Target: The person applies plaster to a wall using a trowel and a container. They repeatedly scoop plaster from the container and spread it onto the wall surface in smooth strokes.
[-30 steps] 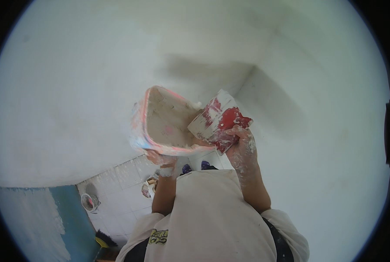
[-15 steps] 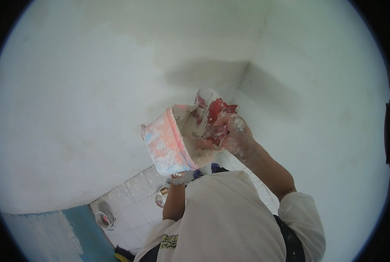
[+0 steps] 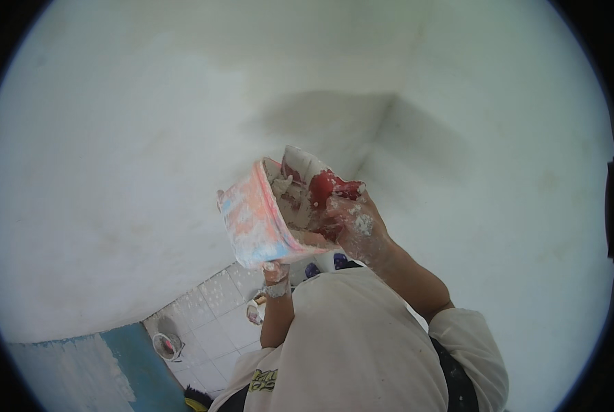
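A pink and blue bucket (image 3: 248, 216), smeared with white plaster, is held up tilted in front of me, its mouth facing right. My left hand (image 3: 275, 272) supports it from underneath, most of the fingers hidden behind the bucket. In my right hand (image 3: 355, 225), spotted with plaster, is a red plaster spreader (image 3: 323, 189) caked in white. Its blade reaches into the bucket's mouth, where wet greyish plaster (image 3: 290, 199) clings to the inside.
Pale walls (image 3: 135, 172) meet in a corner ahead, with a damp-looking darker patch. Below is a tiled floor (image 3: 218, 309), spattered white. A small pail (image 3: 167, 347) stands at lower left beside a blue lower wall band (image 3: 139, 367). Other small items lie near my left wrist.
My right hand and the spreader have moved left and slightly down, deeper into the bucket. The bucket has shifted a little left, and more of my left hand shows beneath it.
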Motion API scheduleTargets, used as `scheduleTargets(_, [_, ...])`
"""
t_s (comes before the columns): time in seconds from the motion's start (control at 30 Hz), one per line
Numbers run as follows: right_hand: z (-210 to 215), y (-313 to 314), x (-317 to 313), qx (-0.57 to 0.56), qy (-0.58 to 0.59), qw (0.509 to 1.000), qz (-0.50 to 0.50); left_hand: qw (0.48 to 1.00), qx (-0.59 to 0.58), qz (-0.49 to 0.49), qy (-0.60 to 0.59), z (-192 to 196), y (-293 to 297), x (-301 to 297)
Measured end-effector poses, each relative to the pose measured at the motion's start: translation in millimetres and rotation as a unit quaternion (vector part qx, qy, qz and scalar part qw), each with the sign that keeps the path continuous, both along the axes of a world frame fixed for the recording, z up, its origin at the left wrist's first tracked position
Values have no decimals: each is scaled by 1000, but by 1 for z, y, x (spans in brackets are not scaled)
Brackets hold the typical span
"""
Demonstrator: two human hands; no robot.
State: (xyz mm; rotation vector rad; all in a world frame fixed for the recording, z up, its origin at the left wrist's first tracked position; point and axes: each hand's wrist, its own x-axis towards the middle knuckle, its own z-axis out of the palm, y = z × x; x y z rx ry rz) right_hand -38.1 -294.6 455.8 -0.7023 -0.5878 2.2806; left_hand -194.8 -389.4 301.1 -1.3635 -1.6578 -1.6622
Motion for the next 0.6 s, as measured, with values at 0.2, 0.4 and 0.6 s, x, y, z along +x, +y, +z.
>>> scheduleTargets(0.2, [-4,47,22,-96,41,993,-51,997,13,23,-78,-16,32,17])
scheduleTargets(0.4, [-102,157,103,-74,90,977,-181,990,11,56,-127,-44,98,44])
scheduleTargets(0.6, [-294,393,130,-14,132,909,-396,986,-27,108,-122,-88,179,73])
